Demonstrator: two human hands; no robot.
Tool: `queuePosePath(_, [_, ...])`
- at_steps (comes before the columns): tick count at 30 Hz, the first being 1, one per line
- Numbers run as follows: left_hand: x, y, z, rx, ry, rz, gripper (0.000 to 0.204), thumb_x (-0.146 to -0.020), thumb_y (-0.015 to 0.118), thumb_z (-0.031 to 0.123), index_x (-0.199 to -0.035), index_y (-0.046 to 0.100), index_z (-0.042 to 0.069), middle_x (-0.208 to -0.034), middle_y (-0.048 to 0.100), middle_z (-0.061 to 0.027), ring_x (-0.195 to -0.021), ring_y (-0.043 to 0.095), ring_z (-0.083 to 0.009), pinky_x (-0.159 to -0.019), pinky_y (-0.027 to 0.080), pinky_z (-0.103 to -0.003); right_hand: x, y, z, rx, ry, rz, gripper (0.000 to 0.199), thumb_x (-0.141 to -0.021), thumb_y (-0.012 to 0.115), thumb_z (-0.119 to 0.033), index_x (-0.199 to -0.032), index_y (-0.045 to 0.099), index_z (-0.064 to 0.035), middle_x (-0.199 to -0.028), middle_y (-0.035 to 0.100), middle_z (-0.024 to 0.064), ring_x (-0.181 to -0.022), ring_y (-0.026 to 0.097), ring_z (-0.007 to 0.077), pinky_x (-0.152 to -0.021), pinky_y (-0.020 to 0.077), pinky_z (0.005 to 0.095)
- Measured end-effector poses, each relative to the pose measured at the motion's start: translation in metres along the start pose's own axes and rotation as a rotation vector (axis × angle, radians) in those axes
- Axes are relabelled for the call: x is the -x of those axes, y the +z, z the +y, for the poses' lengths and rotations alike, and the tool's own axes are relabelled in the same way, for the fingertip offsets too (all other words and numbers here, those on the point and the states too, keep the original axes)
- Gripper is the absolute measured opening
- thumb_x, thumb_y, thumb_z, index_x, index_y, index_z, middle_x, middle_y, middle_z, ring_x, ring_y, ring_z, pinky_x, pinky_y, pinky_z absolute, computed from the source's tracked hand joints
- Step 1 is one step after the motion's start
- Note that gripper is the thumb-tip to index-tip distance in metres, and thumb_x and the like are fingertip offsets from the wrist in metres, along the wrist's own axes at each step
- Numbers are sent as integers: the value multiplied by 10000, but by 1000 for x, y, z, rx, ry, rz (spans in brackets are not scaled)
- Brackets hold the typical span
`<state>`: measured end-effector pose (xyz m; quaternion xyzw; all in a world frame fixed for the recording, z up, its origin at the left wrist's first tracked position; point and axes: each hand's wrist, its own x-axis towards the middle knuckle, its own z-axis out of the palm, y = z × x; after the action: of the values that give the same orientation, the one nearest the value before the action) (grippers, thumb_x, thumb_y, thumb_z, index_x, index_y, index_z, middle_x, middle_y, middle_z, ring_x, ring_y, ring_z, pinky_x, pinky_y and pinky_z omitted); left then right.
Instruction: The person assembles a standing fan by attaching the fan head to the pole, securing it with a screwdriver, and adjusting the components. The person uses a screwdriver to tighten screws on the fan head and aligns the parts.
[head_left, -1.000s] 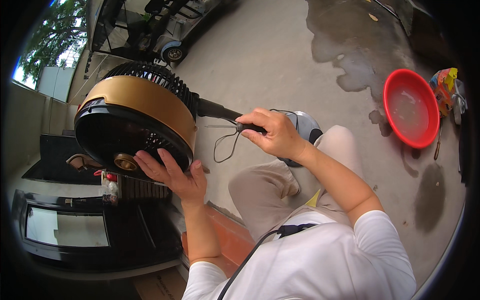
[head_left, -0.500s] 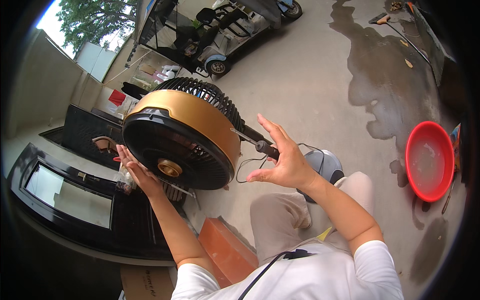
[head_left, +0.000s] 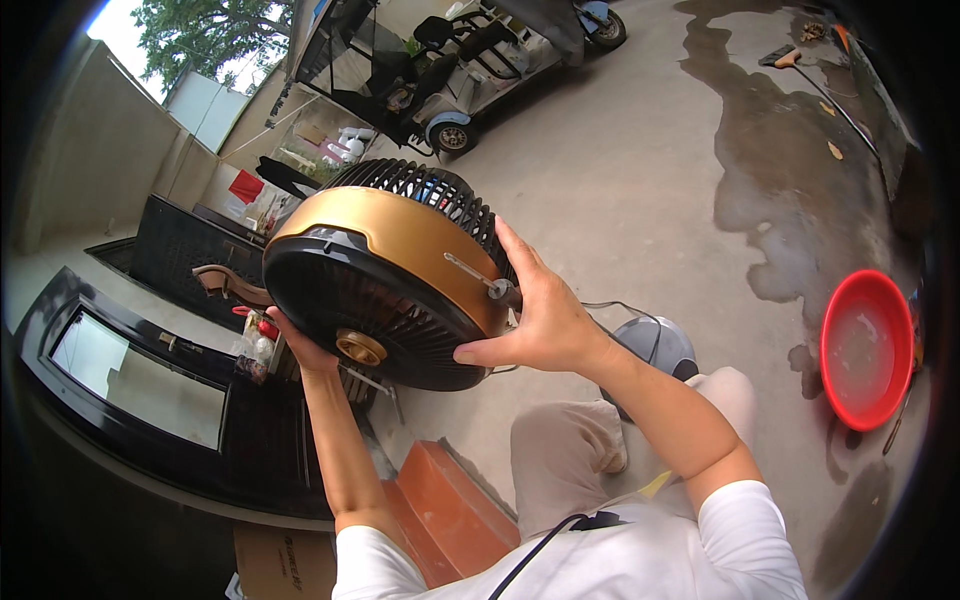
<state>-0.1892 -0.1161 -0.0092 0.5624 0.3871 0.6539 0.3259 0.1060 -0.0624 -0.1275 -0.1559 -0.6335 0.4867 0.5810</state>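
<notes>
A fan (head_left: 400,235) with a gold ring, black grilles and a gold centre knob leans left in front of me. My left hand (head_left: 305,345) cups its lower left edge, with the fingers hidden behind the housing. My right hand (head_left: 548,315) grips the right side, the thumb across the front grille and the fingers reaching round the back. That same hand also holds a screwdriver (head_left: 468,268), whose metal shaft lies over the gold ring; most of its handle is hidden in the palm. The fan's grey round base (head_left: 655,345) stands on the floor by my knee, its cord (head_left: 620,305) trailing.
An orange-brown step or block (head_left: 450,510) is by my legs. A red basin (head_left: 866,350) stands at the right near wet concrete. A black door panel with glass (head_left: 140,380) lies at the left. A three-wheeled vehicle (head_left: 450,80) is parked at the back.
My right hand has moved left from beside the fan onto its rim, the screwdriver still in it. My left hand has shifted further under the edge. The whole scene has shifted slightly in view.
</notes>
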Motion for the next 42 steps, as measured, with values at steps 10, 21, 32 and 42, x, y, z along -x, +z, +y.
queuePosePath(10, [-5,-21,4,-121,-14,205,705,-875,373,605,-1346,372,80,-1312,468,-75,-1164,476,-237,-979,377,-373,10,-13,15,-236,15,25,1104,-660,694,-596,-1359,171,79,-1335,328,291,-1287,321,349,-1057,270,389])
queuePosePath(21, [-25,-18,36,-193,-29,118,647,-876,443,554,-1342,371,112,-1323,438,-81,-1190,447,-254,-968,408,-395,105,-30,44,121,15,181,207,-801,628,-48,-998,568,-66,-765,531,53,-630,508,158,-570,407,267])
queuePosePath(32, [-14,5,33,-155,-6,106,652,-873,430,564,-1350,364,125,-1340,424,-89,-1208,429,-279,-974,403,-431,97,-25,59,278,-163,271,283,-738,686,-47,-1007,600,-63,-768,564,61,-612,537,190,-541,418,291])
queuePosePath(42, [-15,7,34,-185,14,156,636,-890,403,546,-1357,354,117,-1348,419,-84,-1219,421,-278,-1003,371,-435,94,-25,63,317,-147,295,259,-704,708,-94,-947,620,-92,-759,570,48,-635,562,206,-546,448,308])
